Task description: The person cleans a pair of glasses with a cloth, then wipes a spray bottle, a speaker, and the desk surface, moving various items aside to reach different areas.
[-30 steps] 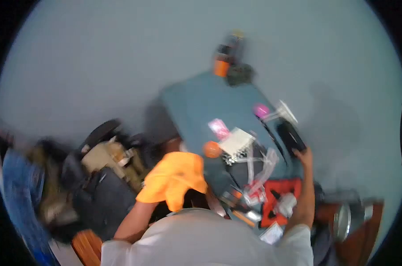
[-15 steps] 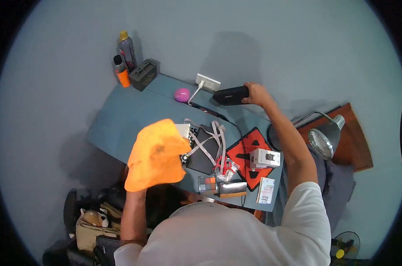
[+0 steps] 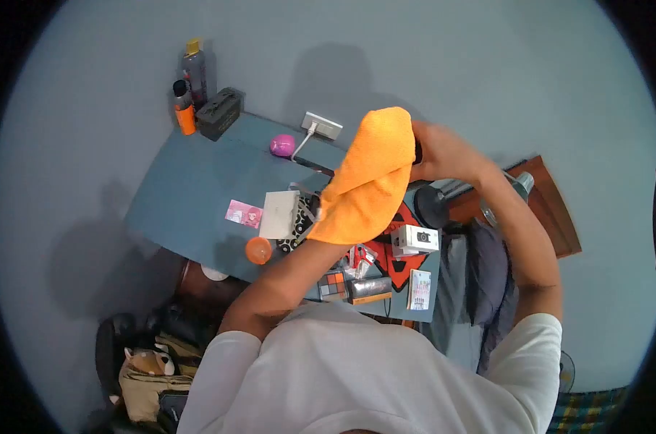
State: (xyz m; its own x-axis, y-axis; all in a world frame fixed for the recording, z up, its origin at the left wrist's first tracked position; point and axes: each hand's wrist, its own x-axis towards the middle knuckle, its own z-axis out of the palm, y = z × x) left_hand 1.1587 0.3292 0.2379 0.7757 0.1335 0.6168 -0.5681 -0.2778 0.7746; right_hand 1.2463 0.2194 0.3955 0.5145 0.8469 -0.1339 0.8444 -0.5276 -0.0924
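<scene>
An orange cloth [image 3: 371, 181] covers my left hand, whose fingers are hidden beneath it; the cloth reaches up against a black object [image 3: 417, 152]. My right hand [image 3: 443, 150] grips that object, a dark box-like device, of which only a sliver shows beside the fingers. Both hands are raised over the right half of the blue table [image 3: 176, 188]. Below the cloth lie red scissors [image 3: 358, 259], a red-and-black mat [image 3: 399, 271] and a white box with a camera picture [image 3: 417, 237].
At the back left stand a spray can [image 3: 194, 71], an orange-and-black bottle [image 3: 184, 112] and a dark metal box [image 3: 220, 113]. A pink ball-like item [image 3: 282, 145] sits near a power strip [image 3: 322, 126]. Nearer are a white box [image 3: 278, 215], an orange-lidded jar [image 3: 258, 250] and an eyeshadow palette [image 3: 333, 284].
My left hand has carried the orange cloth up and right to the black device. My right hand keeps hold of the device. The pink card and orange-lidded jar are now uncovered.
</scene>
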